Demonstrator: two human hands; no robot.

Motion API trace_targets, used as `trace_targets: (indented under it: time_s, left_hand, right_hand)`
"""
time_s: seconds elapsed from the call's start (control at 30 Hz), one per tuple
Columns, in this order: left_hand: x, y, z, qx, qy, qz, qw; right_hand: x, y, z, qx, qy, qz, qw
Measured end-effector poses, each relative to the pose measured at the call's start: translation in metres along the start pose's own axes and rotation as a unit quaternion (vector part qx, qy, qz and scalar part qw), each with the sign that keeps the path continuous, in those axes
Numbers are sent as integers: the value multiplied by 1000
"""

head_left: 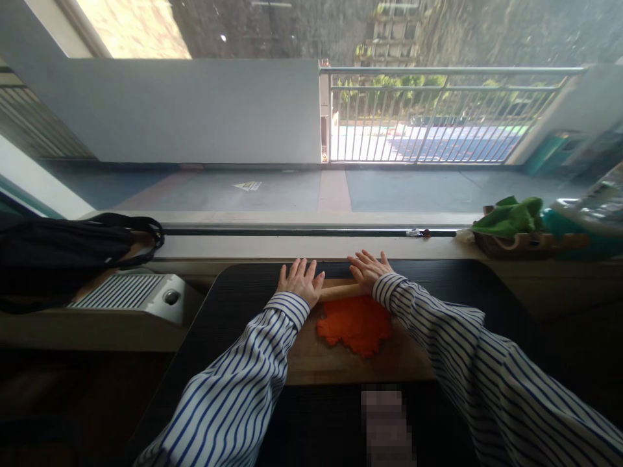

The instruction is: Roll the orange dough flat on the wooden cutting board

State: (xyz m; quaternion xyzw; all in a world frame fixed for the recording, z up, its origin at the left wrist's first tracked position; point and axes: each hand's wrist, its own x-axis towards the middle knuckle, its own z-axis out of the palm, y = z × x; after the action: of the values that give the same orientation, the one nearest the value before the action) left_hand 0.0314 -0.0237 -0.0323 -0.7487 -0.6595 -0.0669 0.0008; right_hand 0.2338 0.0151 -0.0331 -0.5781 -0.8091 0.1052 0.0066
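A wooden rolling pin [337,292] lies across the far part of a wooden board [341,363]. My left hand [299,279] rests flat on its left end, fingers stretched out. My right hand [368,268] lies flat on its right end, fingers spread. Just in front of the pin a flattened sheet of orange dough [357,324] lies on the board. Both arms wear blue-and-white striped sleeves.
The board sits on a dark table [228,305] against a window sill. A black bag [63,253] and a white ribbed appliance [141,292] are at the left. At the right stands a wooden holder [525,243] with a green cloth [511,214]. A blurred patch lies near the front edge.
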Motion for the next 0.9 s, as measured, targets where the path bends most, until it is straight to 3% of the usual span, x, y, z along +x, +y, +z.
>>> trace_targets:
  time_s: [0.3, 0.57, 0.9]
  left_hand:
    - [7, 2, -4, 3, -12, -17, 1000]
    - [-19, 10, -6, 37, 5, 16, 999]
    - [-59, 17, -7, 29, -34, 46, 998]
  right_hand:
    - [13, 2, -3, 0, 15, -17, 1000]
    - [-20, -1, 3, -3, -16, -9, 1000]
    - [-63, -4, 11, -7, -16, -17, 1000]
